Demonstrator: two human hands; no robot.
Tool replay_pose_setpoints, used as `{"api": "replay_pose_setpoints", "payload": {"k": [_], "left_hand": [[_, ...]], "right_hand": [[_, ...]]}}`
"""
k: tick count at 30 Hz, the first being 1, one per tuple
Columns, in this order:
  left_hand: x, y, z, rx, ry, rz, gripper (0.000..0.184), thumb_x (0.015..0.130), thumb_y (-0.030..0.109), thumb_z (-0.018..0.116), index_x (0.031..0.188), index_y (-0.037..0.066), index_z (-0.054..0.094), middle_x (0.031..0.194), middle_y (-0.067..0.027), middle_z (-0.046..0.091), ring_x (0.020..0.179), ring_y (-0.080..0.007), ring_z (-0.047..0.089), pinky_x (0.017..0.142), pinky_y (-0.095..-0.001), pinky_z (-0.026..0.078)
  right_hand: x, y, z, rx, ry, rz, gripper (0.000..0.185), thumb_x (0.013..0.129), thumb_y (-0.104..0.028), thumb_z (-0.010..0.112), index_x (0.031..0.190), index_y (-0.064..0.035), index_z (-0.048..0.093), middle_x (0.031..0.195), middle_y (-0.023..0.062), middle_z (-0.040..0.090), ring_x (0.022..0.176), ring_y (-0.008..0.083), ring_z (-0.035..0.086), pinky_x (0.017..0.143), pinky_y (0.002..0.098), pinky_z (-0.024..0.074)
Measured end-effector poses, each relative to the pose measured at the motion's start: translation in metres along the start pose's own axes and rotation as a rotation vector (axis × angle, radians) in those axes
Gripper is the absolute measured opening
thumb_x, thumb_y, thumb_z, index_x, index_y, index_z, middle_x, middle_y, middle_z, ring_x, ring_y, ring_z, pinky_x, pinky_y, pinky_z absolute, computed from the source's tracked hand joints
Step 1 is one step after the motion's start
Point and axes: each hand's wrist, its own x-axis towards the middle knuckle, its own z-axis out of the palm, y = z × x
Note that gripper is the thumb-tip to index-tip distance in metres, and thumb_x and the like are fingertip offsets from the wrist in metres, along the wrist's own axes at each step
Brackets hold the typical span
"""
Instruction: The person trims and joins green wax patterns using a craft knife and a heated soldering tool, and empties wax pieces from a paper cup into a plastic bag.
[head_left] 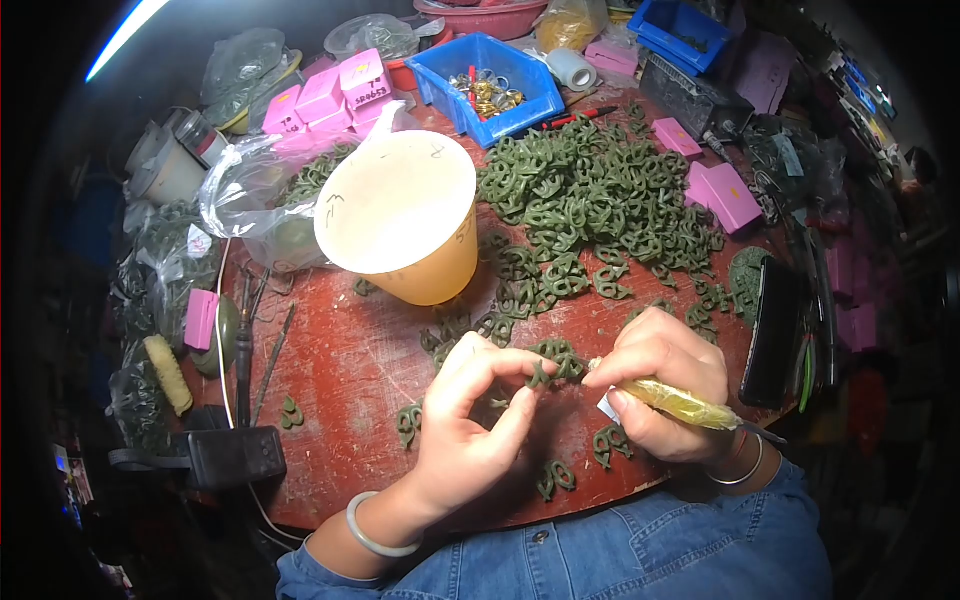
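My left hand (475,420) pinches a small green looped piece (541,376) between thumb and forefinger, above the red tabletop. In my right hand (665,385) lies a pen-like tool (680,403) with a yellow wrapped handle and a dark cord at its rear. Its tip, close to the green piece, is too small to make out clearly. A bit of white material (608,408) shows under the right fingers. Loose green pieces lie around both hands, among them a cluster (611,445) below the right hand and a pair (556,478) near the table edge.
A large heap of green pieces (600,190) covers the back of the table (340,400). Left of it stands a yellowish bucket (440,270). Behind are a blue bin (478,60) and pink boxes (320,95). A phone (772,333) lies right, a black power bank (235,457) left.
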Motion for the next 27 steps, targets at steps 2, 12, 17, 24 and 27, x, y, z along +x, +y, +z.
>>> {"api": "replay_pose_setpoints", "payload": {"k": [2,12,17,24,27], "left_hand": [[0.0,0.0,0.0,0.029,0.017,0.038,0.023,0.079,-0.006,0.065,0.1,0.002,0.07,0.081,-0.0061,0.06,0.078,-0.018,0.055,0.074,-0.0297,0.045],[-0.003,-0.002,0.0,0.171,0.009,0.129,0.023,0.077,-0.007,0.064,0.098,0.003,0.069,0.082,-0.0074,0.058,0.073,-0.0189,0.054,0.067,-0.0299,0.045],[0.0,0.0,0.0,-0.051,-0.001,-0.041,0.025,0.08,-0.006,0.065,0.103,0.004,0.07,0.085,-0.0051,0.06,0.077,-0.0149,0.055,0.074,-0.0276,0.045],[0.001,0.0,-0.003,-0.039,-0.029,-0.058,0.03,0.081,-0.005,0.065,0.109,0.004,0.07,0.086,-0.0043,0.061,0.078,-0.0143,0.054,0.077,-0.0273,0.044],[0.001,0.0,-0.002,0.039,-0.016,0.014,0.03,0.08,-0.006,0.064,0.107,0.004,0.07,0.083,-0.0045,0.06,0.079,-0.0157,0.053,0.075,-0.028,0.044]], "right_hand": [[0.0,-0.003,0.001,-0.012,0.013,0.047,0.023,0.073,0.0,0.065,0.095,-0.0006,0.069,0.083,0.0102,0.063,0.069,0.0213,0.058,0.063,0.0335,0.0479],[-0.005,-0.012,-0.007,0.695,0.121,0.479,0.02,0.092,-0.008,0.067,0.109,0.0036,0.068,0.095,0.0141,0.071,0.089,0.0191,0.072,0.074,0.0291,0.0563],[-0.001,-0.012,-0.007,0.124,0.066,0.221,0.019,0.087,-0.008,0.07,0.103,0.0032,0.068,0.089,0.0136,0.07,0.078,0.0202,0.068,0.068,0.0307,0.054],[-0.004,-0.009,0.001,0.034,0.079,0.173,0.024,0.079,0.004,0.067,0.103,0.0025,0.065,0.088,0.0138,0.069,0.075,0.0226,0.067,0.068,0.0315,0.0531],[-0.002,-0.006,0.001,0.017,0.033,0.084,0.026,0.078,0.005,0.068,0.104,0.0024,0.065,0.088,0.0132,0.069,0.076,0.0229,0.066,0.067,0.0319,0.053]]}}
